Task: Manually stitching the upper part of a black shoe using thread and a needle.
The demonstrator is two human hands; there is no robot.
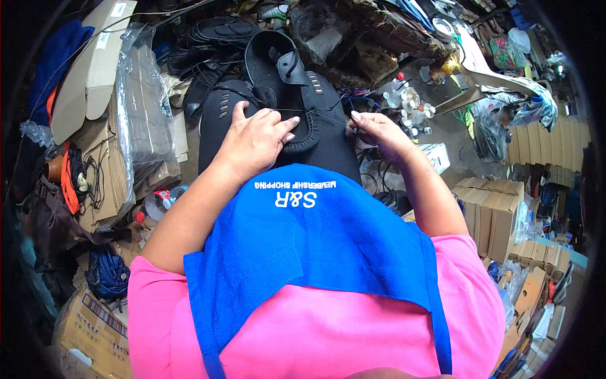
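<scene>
One black suede moccasin shoe point(287, 95) lay on the person's lap. The left hand point(255, 139) pressed flat on its stitched toe, fingers spread. The right hand point(379, 132) pinched one thin black thread point(315, 115), grip closed.

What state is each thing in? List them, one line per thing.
Black moccasin shoe: on the lap, held down, opening facing up.
Thin black thread: stretched taut across the shoe.
Left hand: flat, pressing on the shoe.
Right hand: pinching the thread.
Clear plastic bag: holding flattened cardboard.
</scene>
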